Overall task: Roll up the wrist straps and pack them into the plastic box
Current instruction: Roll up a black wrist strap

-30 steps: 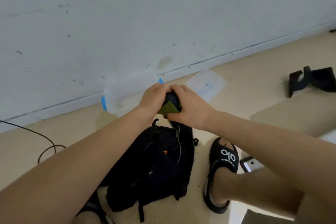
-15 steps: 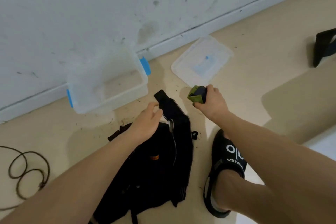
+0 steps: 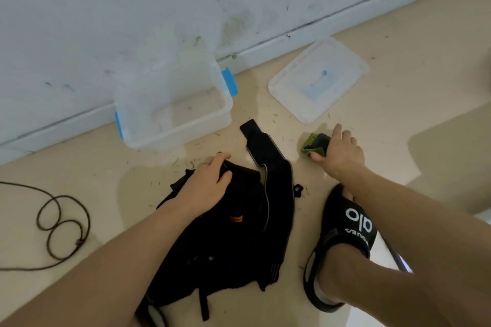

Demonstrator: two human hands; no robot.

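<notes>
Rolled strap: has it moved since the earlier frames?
Yes. The rolled strap has gone from above the bag down to the floor beside the lid.

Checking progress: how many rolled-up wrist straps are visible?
1: the green-and-black rolled wrist strap, on the floor in the right hand. The clear plastic box looks empty; the black pile may hide more.
</notes>
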